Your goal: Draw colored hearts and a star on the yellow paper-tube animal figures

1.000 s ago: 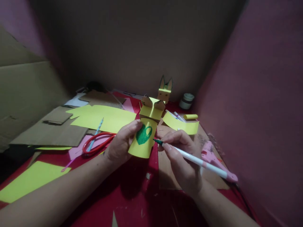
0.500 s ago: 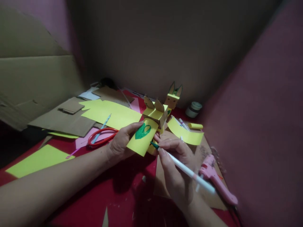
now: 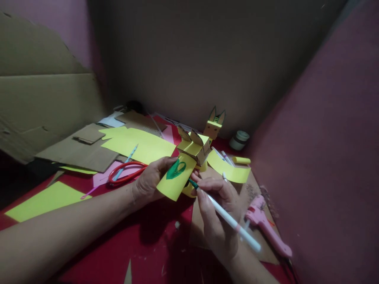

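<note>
My left hand (image 3: pixel 152 177) is closed round a paper-and-cardboard animal figure (image 3: pixel 168 187), which tilts above the table. Its body is a yellow paper tube marked with a green heart-like outline, and its boxy head carries two upright cardboard ears. Between thumb and fingers of my right hand (image 3: pixel 219 213) is a white felt-tip marker (image 3: pixel 227 219) with a green tip. The tip lies close to the tube's right edge; whether it touches the paper I cannot tell. Behind stands a second eared figure (image 3: pixel 212 129) with a drawn face.
Right of my right hand lies a pink glue gun (image 3: pixel 268 227) on cardboard. A curved yellow strip (image 3: pixel 227 167), several markers and a small jar (image 3: pixel 239 140) are behind it. Red-handled scissors (image 3: pixel 127 173), a pencil (image 3: pixel 126 161), yellow paper (image 3: pixel 139 144) and cardboard sheets (image 3: pixel 79 150) lie left.
The marker's tip has shifted slightly toward the tube's right edge, and its back end has swung lower. The view has moved a little; both hands keep their hold.
</note>
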Tool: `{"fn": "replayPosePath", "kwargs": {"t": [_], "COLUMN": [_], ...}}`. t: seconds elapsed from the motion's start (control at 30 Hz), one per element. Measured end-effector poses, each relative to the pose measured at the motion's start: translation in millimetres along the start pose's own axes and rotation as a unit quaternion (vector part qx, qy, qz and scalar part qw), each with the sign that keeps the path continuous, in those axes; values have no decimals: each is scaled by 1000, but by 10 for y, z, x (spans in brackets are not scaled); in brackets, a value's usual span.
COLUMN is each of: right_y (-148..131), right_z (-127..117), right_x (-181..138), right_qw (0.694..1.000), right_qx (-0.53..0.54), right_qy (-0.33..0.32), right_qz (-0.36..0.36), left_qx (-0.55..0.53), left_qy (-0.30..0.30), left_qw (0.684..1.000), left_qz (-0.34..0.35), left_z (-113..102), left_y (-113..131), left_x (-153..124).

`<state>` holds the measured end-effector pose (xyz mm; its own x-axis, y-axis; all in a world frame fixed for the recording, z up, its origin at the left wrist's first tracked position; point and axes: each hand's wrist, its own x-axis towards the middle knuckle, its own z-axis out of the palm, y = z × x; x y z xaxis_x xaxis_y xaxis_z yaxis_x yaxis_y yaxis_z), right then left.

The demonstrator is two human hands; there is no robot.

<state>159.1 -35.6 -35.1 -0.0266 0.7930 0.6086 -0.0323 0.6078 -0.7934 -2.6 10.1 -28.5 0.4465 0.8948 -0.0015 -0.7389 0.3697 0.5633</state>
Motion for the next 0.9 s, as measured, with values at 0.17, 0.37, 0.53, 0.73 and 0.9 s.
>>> {"fn": "replayPosePath", "kwargs": {"t": [0.17, 0.37, 0.53, 0.73, 0.9], "right_y": [-55, -105, -126, -132, -145], "right_z": [42, 29, 44, 49, 2], "right_x": [-12, -8, 13, 2, 10], "right_qw": [999, 997, 998, 997, 994], "right_qx": [-13, -50, -36, -63, -101], "right_qy": [-1, -1, -9, -6, -14], "right_qz": [-38, -60, -55, -47, -37], "left_qx": [21, 52, 67, 90, 131], "left_qy": [-10, -17, 22, 14, 3], "left_qw": [1000, 998, 997, 994, 988], "left_qz": [1, 17, 25, 59, 77], "left_z": [-29, -11, 0, 41, 22], "left_y": [-15, -43, -62, -62, -63], "left_x": [1, -12, -26, -44, -42]}}
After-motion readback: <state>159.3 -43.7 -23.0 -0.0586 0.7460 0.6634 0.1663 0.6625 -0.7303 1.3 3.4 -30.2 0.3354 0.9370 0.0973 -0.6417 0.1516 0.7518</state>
